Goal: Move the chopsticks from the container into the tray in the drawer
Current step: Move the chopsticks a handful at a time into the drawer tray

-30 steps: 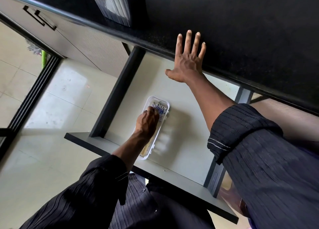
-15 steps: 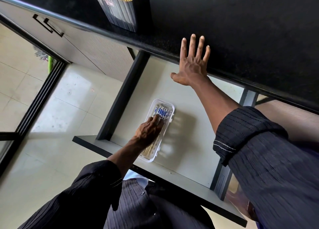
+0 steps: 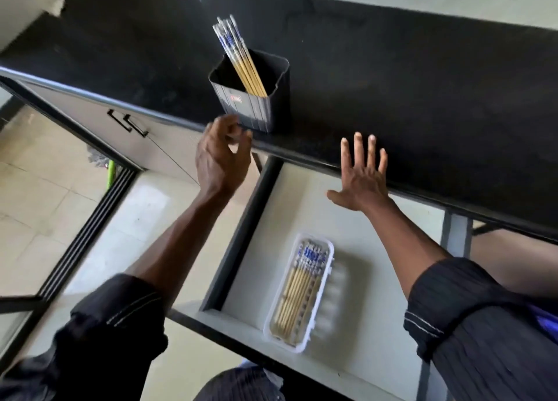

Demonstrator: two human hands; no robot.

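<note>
A black ribbed container (image 3: 256, 110) stands near the front edge of the black countertop, with several yellow chopsticks (image 3: 241, 59) with blue-and-white tops leaning in it. Below, a white plastic tray (image 3: 324, 292) lies in the open drawer (image 3: 374, 249), and several chopsticks (image 3: 299, 292) lie lengthwise inside it. My left hand (image 3: 220, 156) is raised just below and left of the container, fingers loosely curled, holding nothing. My right hand (image 3: 362, 174) presses flat with spread fingers on the countertop's front edge above the drawer.
The black countertop (image 3: 422, 83) runs across the top of the view. A grey cabinet door with black handles (image 3: 129, 122) is at the left. A tiled floor (image 3: 45, 195) and a dark sliding-door track (image 3: 87, 231) lie lower left. The drawer's dark front rim (image 3: 229, 319) is near my body.
My left hand has left the tray in the drawer and risen up to just below the container. My head has tilted up, showing the countertop. My right hand stays put.
</note>
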